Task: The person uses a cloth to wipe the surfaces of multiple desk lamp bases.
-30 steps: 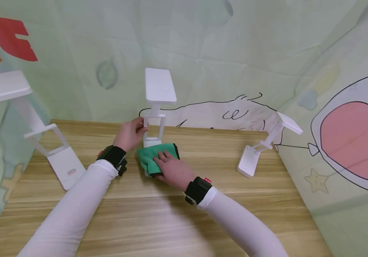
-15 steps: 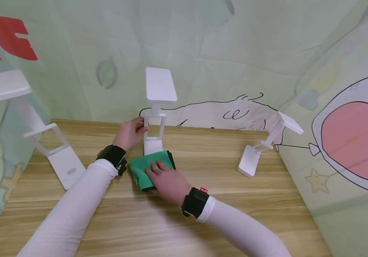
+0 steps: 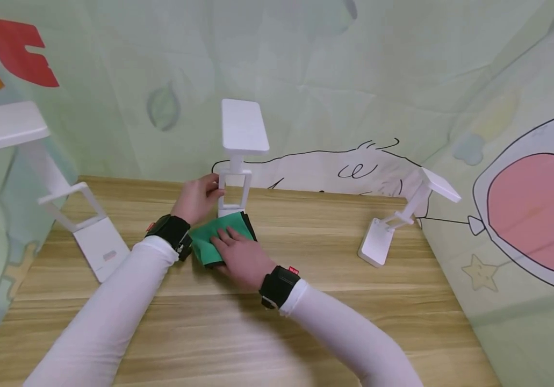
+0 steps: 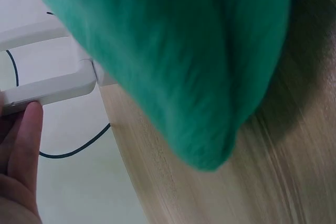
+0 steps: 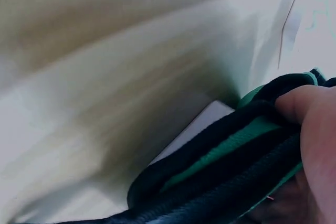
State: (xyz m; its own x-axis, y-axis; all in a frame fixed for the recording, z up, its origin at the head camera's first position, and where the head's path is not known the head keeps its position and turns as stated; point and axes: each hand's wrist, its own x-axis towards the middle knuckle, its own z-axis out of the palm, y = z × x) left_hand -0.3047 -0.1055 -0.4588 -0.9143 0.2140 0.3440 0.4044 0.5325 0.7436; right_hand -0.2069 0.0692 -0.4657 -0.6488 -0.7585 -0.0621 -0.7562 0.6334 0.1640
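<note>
Currently | ctr lamp (image 3: 236,163) upright | long axis vert. | head (image 3: 245,126) twd person (image 3: 98,317)

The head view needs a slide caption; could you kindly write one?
Left hand holds the middle white lamp; right hand rests on a green cloth over its base.

Cartoon-printed wall hangings (image 3: 306,64) around a wooden tabletop (image 3: 320,242) suggest a child's room.
</note>
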